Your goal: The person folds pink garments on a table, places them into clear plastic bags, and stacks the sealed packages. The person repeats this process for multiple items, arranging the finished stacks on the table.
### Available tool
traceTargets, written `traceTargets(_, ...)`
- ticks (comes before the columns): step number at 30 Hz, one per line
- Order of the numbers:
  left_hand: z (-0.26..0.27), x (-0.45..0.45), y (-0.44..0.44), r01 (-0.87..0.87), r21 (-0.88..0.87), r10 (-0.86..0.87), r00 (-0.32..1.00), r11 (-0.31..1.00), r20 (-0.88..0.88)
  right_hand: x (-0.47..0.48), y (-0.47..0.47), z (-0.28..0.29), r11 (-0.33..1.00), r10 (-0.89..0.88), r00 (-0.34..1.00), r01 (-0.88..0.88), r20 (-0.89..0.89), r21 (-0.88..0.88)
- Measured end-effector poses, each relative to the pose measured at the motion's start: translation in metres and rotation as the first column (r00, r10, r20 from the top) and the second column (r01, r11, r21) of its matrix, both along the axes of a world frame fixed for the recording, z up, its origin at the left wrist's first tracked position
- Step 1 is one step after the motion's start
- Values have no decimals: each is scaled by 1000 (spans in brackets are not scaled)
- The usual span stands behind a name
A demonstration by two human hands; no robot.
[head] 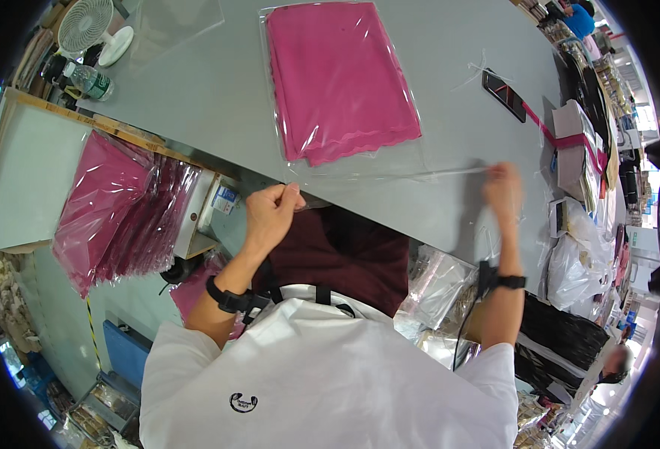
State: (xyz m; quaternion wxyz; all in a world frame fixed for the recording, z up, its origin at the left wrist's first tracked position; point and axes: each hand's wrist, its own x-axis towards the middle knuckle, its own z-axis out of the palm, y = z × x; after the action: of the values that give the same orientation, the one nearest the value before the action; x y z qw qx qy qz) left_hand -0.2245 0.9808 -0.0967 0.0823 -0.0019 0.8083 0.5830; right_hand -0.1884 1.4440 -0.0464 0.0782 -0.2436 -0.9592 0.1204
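A folded pink fabric piece with a wavy edge point(341, 78) lies flat inside a clear plastic bag point(358, 173) on the grey table. At the bag's near left corner, my left hand point(271, 216) pinches the clear film between thumb and fingers, close to the table's front edge. My right hand point(503, 188), blurred, is out to the right above the table. Its fingers grip the end of a thin clear strip point(453, 173), stretched taut from the bag's open flap. Where the strip meets the flap is hard to make out.
Bagged pink pieces point(122, 219) stand in a row at left. A small white fan point(88, 28) and a water bottle point(90, 81) sit back left. At right are a phone point(503, 95), a tied card stack point(576, 146) and a white plastic bag point(576, 264). Other people are farther right.
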Motion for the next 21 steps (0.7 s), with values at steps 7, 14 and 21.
traceTargets(7,40,-13,3,-130,-294,-96,758,947,-645,36,50,-2,879,239,915,-62,-324,473)
traceTargets(14,32,-69,32,124,-480,-436,652,868,-621,-11,-172,-9,796,519,733,-601,-439,-63)
traceTargets(21,27,-76,31,196,-252,-295,839,948,-457,-39,-201,-14,853,403,838,-490,-367,-182)
